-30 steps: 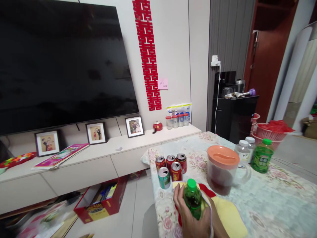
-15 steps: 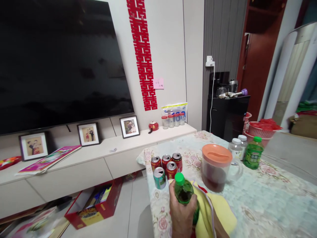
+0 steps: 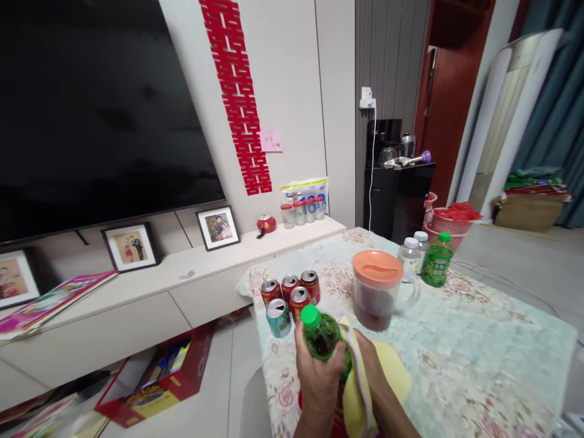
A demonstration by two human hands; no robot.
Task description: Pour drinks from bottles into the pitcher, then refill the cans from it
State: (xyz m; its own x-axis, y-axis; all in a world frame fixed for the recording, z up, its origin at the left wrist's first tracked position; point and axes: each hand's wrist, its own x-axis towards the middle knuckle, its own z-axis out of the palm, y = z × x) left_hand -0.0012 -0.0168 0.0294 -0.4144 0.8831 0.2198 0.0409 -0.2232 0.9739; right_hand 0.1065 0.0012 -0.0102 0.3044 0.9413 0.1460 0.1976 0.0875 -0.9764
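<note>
A green plastic bottle with a bright green cap leans slightly in front of me, above the near part of the table. My left hand is wrapped round it below the shoulder. On the bottle's right side my right hand presses a yellow cloth with a pale purple edge; its fingertips are partly hidden behind the cloth. Just beyond the bottle stand several opened red drink cans and a teal can. A clear pitcher with an orange lid holds dark liquid to the right of them.
A flowered tablecloth covers the table. Two white-capped bottles and another green bottle stand at its far right. Along the wall, a low cabinet bears picture frames and glass jars. On the floor sits a red box.
The view has turned to the right, so everything sits further left. More of my right hand now shows beside the cloth. My left hand keeps its hold on the bottle.
</note>
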